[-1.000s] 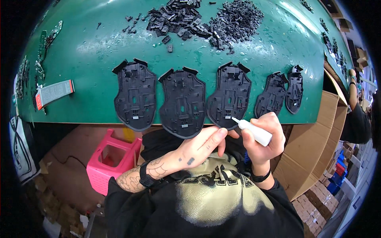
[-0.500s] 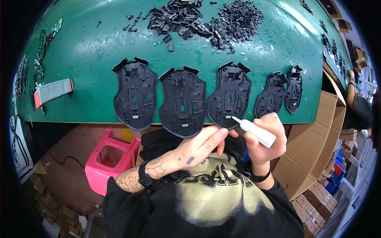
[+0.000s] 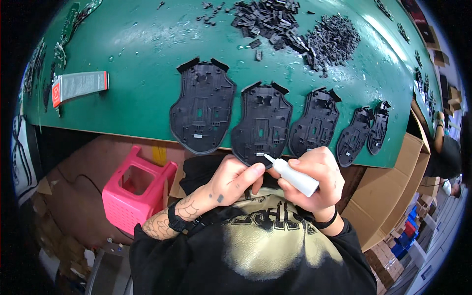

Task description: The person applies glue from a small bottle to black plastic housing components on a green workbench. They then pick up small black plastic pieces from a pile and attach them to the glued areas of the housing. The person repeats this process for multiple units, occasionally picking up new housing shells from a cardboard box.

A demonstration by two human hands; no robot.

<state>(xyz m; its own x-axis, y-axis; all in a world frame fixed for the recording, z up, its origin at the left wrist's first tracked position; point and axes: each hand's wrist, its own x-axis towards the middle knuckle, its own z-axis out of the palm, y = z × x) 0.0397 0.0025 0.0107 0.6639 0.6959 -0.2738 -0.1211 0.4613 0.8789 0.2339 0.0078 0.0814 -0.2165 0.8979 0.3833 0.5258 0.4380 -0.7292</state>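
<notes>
A row of black plastic computer-mouse bottom shells crosses the front of the green table, standing out over its edge. My right hand (image 3: 317, 179) grips a white squeeze bottle (image 3: 298, 180) with a thin nozzle. The nozzle tip is beside a small silvery piece near the lower end of the second mouse shell (image 3: 268, 115) from the left. My left hand (image 3: 228, 182) closes at that shell's lower rim, thumb below it and some fingers hidden beneath. Left of it lies the largest-looking mouse shell (image 3: 206, 105); to the right, another mouse shell (image 3: 314, 115) is partly behind my right hand.
Two smaller-looking shells (image 3: 355, 135) lie at the right. Farther back are heaps of small black blocks (image 3: 268, 22) and ring-ended parts (image 3: 334, 42). A grey and red box (image 3: 81, 87) lies left. A pink stool (image 3: 132, 196) and cardboard box (image 3: 388, 191) flank me.
The view has shifted, so the table's things appear farther right. My hands and the bottle have moved left along the row, from the third shell to the second.
</notes>
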